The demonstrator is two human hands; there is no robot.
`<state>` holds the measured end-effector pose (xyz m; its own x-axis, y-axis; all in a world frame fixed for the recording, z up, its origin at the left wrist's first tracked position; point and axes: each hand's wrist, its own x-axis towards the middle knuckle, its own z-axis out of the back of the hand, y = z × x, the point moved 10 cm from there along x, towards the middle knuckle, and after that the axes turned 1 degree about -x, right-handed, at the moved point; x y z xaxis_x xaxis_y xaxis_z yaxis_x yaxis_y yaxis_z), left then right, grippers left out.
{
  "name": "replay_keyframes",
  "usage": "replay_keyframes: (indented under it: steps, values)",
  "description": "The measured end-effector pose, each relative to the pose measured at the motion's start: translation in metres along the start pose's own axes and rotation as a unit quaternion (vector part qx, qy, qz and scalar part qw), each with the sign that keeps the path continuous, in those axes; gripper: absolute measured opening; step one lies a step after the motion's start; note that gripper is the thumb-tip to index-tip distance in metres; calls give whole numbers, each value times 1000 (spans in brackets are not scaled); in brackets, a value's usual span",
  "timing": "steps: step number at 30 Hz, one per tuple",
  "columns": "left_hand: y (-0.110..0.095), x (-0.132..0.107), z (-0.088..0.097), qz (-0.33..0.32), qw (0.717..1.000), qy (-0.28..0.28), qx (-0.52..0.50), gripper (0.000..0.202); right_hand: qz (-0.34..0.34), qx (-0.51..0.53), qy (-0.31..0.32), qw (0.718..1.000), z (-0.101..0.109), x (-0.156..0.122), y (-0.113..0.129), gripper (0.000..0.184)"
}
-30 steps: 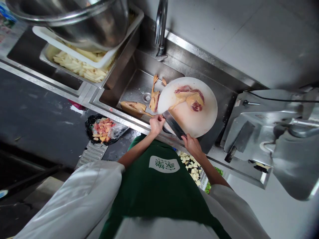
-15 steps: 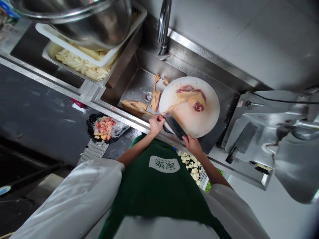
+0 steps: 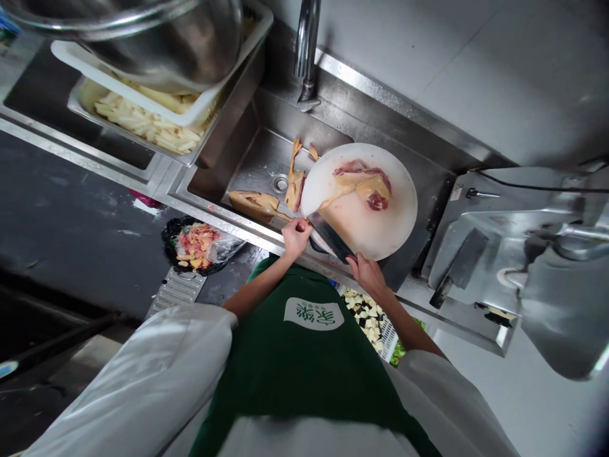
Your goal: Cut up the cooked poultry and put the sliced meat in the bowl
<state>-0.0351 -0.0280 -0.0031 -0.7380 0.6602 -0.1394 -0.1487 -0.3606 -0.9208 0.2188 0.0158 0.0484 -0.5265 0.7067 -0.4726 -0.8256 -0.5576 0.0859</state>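
A round white cutting board (image 3: 328, 168) rests over the sink, with a raw poultry piece (image 3: 373, 185) on it, pale yellow skin and red flesh showing. Its thin leg end runs toward the board's near-left edge. There my left hand (image 3: 297, 236) is closed in a pinch around the tip, which the fingers mostly cover. My right hand (image 3: 367, 274) grips a dark-bladed cleaver (image 3: 333, 238), whose far end lies across the leg beside my left fingertips. Left of the board, more poultry pieces (image 3: 255, 202) lie in the sink (image 3: 247, 143).
A faucet (image 3: 308, 57) rises behind the sink. At left, a steel bowl (image 3: 190, 54) sits on trays of pale cut strips (image 3: 147, 124). Scraps fill a black bag (image 3: 174, 231) on the floor. Another cleaver (image 3: 464, 260) lies at right. Diced eggplant (image 3: 364, 311) is below the counter.
The cleaver has shifted slightly up and left, now covering the leg's thin end near my left fingers. The view has drifted slightly. Both hands keep their grips.
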Motion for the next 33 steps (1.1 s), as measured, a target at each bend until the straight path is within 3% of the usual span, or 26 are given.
replay_keyframes:
  steps: [33]
  values:
    - [20, -8, -2, 11, 999, 3, -41, 7, 72, -79, 31, 994, 24, 23, -3, 35]
